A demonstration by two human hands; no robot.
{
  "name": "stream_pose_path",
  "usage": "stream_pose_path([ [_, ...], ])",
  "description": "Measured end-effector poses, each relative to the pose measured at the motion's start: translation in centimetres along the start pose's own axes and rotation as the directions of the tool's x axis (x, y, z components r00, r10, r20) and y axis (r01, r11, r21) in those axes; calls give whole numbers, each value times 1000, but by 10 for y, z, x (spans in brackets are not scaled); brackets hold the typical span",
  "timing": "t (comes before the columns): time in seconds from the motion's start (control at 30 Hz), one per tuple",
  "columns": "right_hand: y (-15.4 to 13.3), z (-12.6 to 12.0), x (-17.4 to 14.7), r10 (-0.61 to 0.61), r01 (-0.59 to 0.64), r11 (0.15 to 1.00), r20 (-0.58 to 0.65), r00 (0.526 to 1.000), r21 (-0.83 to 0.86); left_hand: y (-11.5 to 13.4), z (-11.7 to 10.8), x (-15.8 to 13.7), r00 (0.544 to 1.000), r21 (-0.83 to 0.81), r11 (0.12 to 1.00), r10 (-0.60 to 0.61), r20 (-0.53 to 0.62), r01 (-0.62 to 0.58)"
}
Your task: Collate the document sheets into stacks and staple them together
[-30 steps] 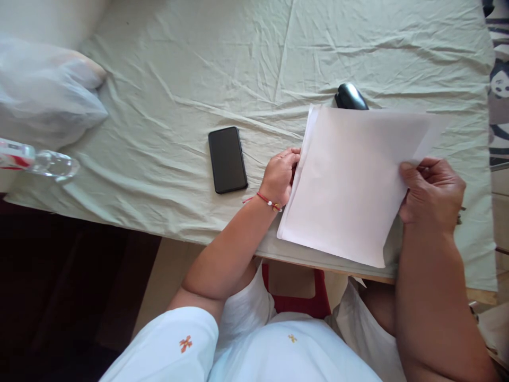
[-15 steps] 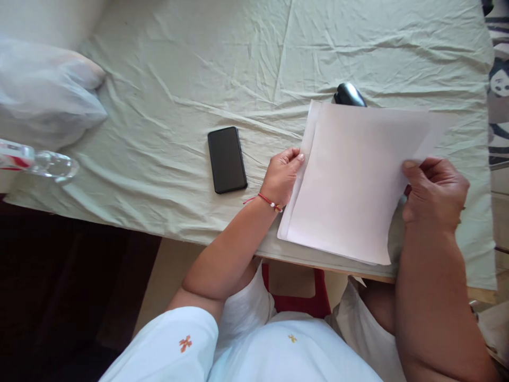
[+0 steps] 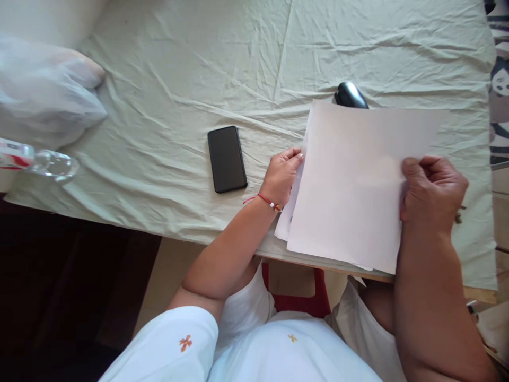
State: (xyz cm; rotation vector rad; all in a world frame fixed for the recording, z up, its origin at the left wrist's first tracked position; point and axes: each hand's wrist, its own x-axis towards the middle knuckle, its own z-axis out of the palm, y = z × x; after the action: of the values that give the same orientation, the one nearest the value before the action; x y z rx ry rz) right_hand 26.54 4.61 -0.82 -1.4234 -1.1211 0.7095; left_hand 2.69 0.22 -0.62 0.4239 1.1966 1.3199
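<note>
White sheets of paper (image 3: 350, 185) are held up slightly over the table's near edge, the top one overlapping others that peek out at its left side. My left hand (image 3: 283, 172) pinches the left edge of the sheets between thumb and fingers. On the right edge, my right hand (image 3: 433, 191) is closed, its thumb on top of the paper and its other fingers curled. Just behind the sheets' far edge lies a shiny black object (image 3: 350, 95), partly covered; it looks like a stapler.
A black smartphone (image 3: 227, 159) lies left of my left hand on the wrinkled green tablecloth (image 3: 178, 63). At the far left are a translucent plastic bag (image 3: 47, 95) and a clear bottle (image 3: 51, 163) on its side. A red stool (image 3: 304, 304) shows below the table edge.
The top sheet has shifted slightly toward me and rightward, and its lower right corner no longer curls inward. More of the sheets beneath shows at the lower left. My hands have barely moved.
</note>
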Motion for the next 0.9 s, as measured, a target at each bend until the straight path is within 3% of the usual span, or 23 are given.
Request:
stream_pose_path([
  [0.17, -9, 0, -5, 36, -33, 994, 26, 999, -106, -2, 1, 1, 1000, -18, 1000, -3, 0, 3],
  [0.57, -2, -13, 14, 13, -20, 994, -72, 997, -103, -8, -5, 4, 999, 32, 998, 54, 0, -54],
  [0.9, -4, -11, 10, 23, -29, 990, -45, 999, -136, -13, -7, 5, 990, 123, 984, 124, 62, -131],
])
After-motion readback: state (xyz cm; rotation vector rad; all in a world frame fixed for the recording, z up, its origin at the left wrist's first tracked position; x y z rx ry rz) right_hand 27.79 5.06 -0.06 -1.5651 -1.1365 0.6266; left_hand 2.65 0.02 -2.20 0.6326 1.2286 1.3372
